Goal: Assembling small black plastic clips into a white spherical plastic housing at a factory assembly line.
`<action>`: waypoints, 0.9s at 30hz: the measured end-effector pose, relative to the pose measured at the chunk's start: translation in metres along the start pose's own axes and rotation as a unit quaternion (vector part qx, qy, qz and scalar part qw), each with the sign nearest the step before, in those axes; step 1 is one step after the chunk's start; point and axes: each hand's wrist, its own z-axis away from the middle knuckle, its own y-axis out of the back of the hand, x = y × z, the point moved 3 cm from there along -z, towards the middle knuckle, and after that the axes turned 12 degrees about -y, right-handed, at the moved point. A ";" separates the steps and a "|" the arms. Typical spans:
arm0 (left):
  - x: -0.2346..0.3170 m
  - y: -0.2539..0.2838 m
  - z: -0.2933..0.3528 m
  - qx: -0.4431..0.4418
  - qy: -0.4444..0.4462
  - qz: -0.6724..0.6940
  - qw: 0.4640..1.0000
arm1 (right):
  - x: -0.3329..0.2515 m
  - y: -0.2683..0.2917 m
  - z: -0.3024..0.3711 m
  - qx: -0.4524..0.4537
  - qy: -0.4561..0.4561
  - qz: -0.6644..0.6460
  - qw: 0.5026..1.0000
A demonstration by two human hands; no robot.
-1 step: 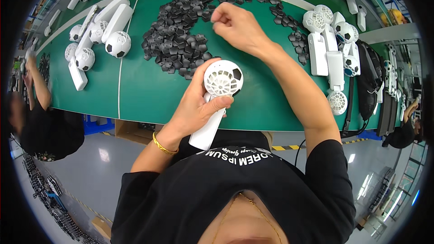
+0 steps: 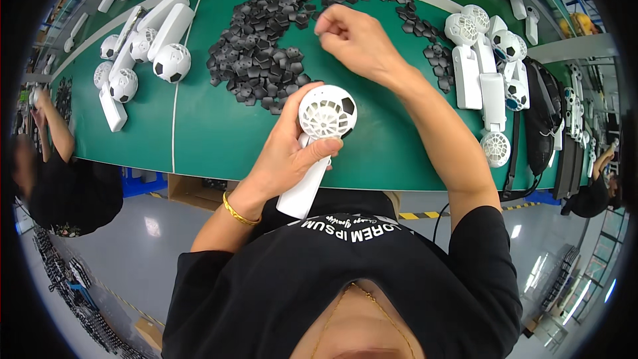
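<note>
My left hand (image 2: 282, 153) is wrapped around a white handheld fan (image 2: 302, 189) at the near edge of the table. Its round head (image 2: 327, 114) is styled like a soccer ball, with an open grille and a few black patches. My right hand (image 2: 355, 41) is raised at the far side, its fingers curled together in a pinch. Whatever lies between those fingertips, if anything, is hidden. Beside and beyond that hand spreads a heap of small black pentagon pieces (image 2: 256, 60).
White ball-headed fans (image 2: 171, 63) lie in a group at the left. More fans (image 2: 468, 80) are stacked at the right beside a black bag (image 2: 541, 116). The table (image 2: 219, 139) is green. A co-worker (image 2: 70, 186) sits at the far left, another (image 2: 591, 193) at the far right.
Hardly anything differs. My right hand has shifted very slightly to the right, and its fingers stay curled. My left hand holds the fan almost exactly as before.
</note>
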 end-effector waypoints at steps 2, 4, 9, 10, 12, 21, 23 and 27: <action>-0.002 0.000 -0.003 -0.006 -0.020 -0.027 0.999 | -0.001 0.018 0.025 -0.058 -0.049 -0.019 0.997; -0.003 0.002 -0.004 -0.011 -0.066 -0.090 0.994 | -0.013 0.036 0.051 -0.125 -0.120 -0.082 0.981; 0.007 -0.001 -0.011 -0.064 -0.052 -0.171 0.982 | -0.008 0.062 0.091 -0.235 -0.142 -0.241 0.931; 0.010 -0.002 -0.012 -0.086 -0.063 -0.208 0.972 | -0.007 0.063 0.094 -0.232 -0.144 -0.241 0.931; 0.014 -0.005 -0.013 -0.126 -0.086 -0.280 0.948 | -0.009 0.062 0.098 -0.214 -0.102 -0.229 0.944; 0.029 -0.015 -0.023 -0.223 -0.059 -0.343 0.910 | -0.013 0.055 0.098 -0.253 -0.118 -0.136 0.950; 0.028 -0.013 -0.023 -0.227 -0.054 -0.363 0.902 | -0.012 0.052 0.097 -0.257 -0.112 -0.135 0.950; 0.027 -0.013 -0.023 -0.226 -0.053 -0.370 0.900 | -0.006 0.048 0.096 -0.259 -0.108 -0.145 0.949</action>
